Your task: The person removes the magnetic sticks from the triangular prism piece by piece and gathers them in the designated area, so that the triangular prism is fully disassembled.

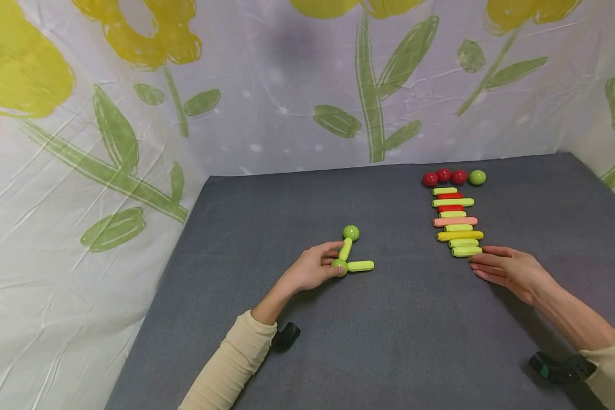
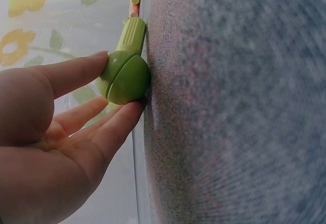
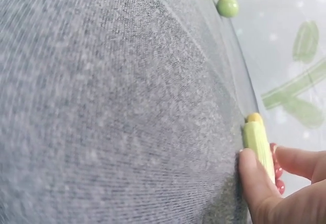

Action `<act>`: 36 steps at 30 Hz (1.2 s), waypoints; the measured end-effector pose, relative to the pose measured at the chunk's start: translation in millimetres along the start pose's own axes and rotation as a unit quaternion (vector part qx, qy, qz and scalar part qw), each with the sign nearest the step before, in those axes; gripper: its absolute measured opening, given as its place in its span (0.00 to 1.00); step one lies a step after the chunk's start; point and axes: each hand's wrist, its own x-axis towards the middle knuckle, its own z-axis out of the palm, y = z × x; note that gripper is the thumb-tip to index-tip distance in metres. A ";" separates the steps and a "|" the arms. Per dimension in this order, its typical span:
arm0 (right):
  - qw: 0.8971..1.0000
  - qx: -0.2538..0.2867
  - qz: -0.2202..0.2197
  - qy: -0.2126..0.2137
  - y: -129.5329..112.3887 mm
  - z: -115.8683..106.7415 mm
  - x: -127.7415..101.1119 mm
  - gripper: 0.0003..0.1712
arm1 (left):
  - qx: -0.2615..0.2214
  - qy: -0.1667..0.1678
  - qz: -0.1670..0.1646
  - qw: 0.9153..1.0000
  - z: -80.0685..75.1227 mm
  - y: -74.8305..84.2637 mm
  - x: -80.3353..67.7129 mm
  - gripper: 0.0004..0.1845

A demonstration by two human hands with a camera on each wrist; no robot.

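My left hand (image 1: 310, 269) pinches a green ball (image 2: 127, 79) between thumb and fingers at the cloth. Two light green rods join that ball: one rod (image 1: 361, 266) points right, while the other rod (image 1: 345, 249) leads away to a second green ball (image 1: 351, 232). Over on the right, my right hand (image 1: 515, 274) has thumb and fingertips around the right end of the nearest light green rod (image 1: 465, 251) in a row. In the right wrist view this rod (image 3: 259, 142) lies between the thumb and index finger, its lower part hidden by the thumb.
Beyond that rod runs a column of several rods, including a yellow rod (image 1: 459, 235), a pink rod (image 1: 455, 221) and a red rod (image 1: 450, 208). Three red balls (image 1: 459, 177) and a green ball (image 1: 477, 177) sit behind it. Flowered cloth walls (image 1: 266, 114) border the grey table (image 1: 266, 210).
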 end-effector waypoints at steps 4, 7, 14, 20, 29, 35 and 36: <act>0.999 -0.016 -0.005 0.029 -0.6 2.2 -2.0 0.50 | -0.004 -0.003 0.001 1.000 0.2 -0.1 -0.8 0.31; 0.998 -0.036 -0.021 0.057 -2.1 2.4 -3.2 0.40 | -0.003 -0.003 0.001 1.000 0.2 -0.4 -0.7 0.31; 0.997 -0.065 -0.052 -0.005 -11.4 0.3 -2.5 0.20 | -0.006 -0.005 -0.006 1.000 0.0 -0.6 0.0 0.31; 0.991 -0.079 -0.066 -0.080 -16.7 6.1 1.7 0.15 | -0.007 -0.006 -0.009 1.000 0.0 -0.2 -0.4 0.31; 0.956 -0.167 -0.113 -0.214 -16.0 31.0 20.2 0.26 | -0.005 -0.007 -0.005 1.000 -0.3 -1.9 -1.0 0.30; 0.940 -0.239 -0.079 -0.233 -13.8 55.3 37.7 0.32 | -0.004 -0.007 -0.005 1.000 -0.4 -2.4 0.5 0.30; 0.937 -0.244 -0.075 -0.238 -13.1 58.6 41.0 0.32 | -0.004 -0.008 -0.006 1.000 -0.4 -2.2 0.6 0.30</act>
